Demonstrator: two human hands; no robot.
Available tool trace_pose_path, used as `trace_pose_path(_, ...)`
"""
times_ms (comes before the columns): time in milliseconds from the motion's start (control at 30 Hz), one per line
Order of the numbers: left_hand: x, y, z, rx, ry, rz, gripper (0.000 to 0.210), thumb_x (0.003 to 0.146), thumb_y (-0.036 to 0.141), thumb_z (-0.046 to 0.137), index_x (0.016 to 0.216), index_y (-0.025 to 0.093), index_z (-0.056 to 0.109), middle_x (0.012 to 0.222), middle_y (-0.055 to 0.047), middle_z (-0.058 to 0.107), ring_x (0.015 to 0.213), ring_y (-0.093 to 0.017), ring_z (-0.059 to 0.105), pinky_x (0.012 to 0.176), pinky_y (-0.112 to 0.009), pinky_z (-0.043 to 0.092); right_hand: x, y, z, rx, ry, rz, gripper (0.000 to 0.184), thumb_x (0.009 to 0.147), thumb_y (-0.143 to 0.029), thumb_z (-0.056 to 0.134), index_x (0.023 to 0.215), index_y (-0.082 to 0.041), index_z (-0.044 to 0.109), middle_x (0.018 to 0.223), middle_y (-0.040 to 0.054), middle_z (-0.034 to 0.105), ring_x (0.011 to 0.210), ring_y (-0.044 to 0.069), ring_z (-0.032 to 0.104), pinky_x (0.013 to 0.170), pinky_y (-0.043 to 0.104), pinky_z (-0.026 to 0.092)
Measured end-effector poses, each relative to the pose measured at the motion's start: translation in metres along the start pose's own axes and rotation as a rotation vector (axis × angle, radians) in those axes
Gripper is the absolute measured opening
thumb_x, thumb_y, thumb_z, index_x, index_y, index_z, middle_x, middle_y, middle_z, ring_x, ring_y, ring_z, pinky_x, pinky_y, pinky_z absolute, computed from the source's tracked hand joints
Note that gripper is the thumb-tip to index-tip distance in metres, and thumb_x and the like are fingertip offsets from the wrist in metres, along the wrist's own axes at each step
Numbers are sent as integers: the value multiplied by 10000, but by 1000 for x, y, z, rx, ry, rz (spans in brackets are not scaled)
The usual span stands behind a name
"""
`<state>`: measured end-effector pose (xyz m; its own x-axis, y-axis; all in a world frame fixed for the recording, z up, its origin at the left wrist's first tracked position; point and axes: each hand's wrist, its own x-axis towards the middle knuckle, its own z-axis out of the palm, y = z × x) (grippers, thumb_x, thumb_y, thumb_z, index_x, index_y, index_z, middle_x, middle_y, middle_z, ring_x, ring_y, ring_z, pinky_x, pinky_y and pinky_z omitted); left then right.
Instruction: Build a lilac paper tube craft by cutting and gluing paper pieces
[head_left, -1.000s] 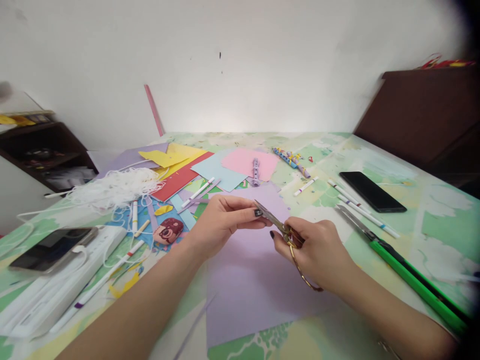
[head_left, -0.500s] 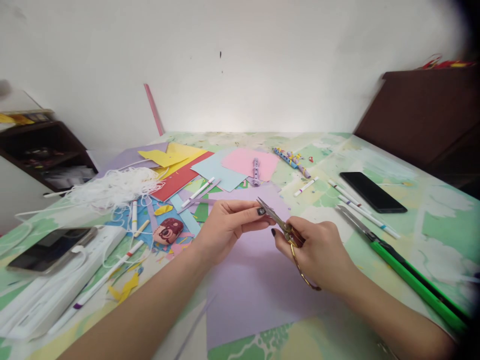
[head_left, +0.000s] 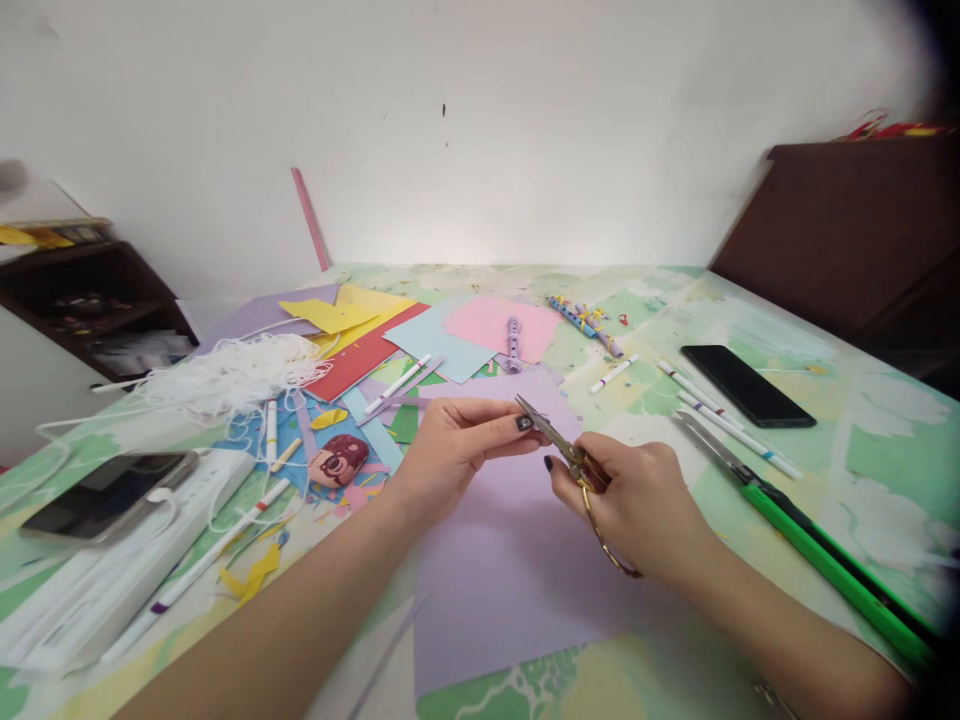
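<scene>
My right hand (head_left: 637, 500) grips small gold-handled scissors (head_left: 559, 445), blades pointing up-left toward my left hand (head_left: 457, 445). The left hand's fingertips pinch a small lilac paper piece (head_left: 525, 440) right at the blades; the piece is mostly hidden by the fingers. Both hands hover over a large lilac paper sheet (head_left: 510, 570) lying on the green patterned table (head_left: 862, 430).
Coloured paper sheets (head_left: 420, 335), markers (head_left: 394, 385) and white string (head_left: 225, 375) lie at the back left. A phone on a white box (head_left: 105, 495) sits at the left. A black phone (head_left: 746, 385) and a green-handled cutter (head_left: 810, 535) lie to the right. Dark furniture (head_left: 847, 230) stands beyond.
The hands and scissors stay almost in place; the left thumb and fingers have shifted slightly toward the blades.
</scene>
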<state>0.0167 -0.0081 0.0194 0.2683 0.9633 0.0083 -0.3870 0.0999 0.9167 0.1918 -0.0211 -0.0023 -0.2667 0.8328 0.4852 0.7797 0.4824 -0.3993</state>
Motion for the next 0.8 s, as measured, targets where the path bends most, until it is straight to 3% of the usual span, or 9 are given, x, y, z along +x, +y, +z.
trace_pose_path(567, 0, 5, -3, 120, 8, 35, 94, 686, 126, 697, 766, 107, 744, 779, -92, 727, 752, -183, 677, 768, -306, 556, 2, -1, -4, 16, -1, 14, 366, 757, -305, 518, 540, -204, 241, 426, -76, 215, 423, 79, 141, 415, 224, 173)
trace_pose_path(800, 0, 5, -2, 141, 12, 33, 63, 680, 154, 703, 719, 113, 732, 716, -77, 717, 741, -200, 681, 768, -335, 554, 2, -6, -9, 40, -36, 62, 346, 732, -316, 534, 531, -207, 274, 414, -73, 261, 396, 73, 211, 419, 217, 206)
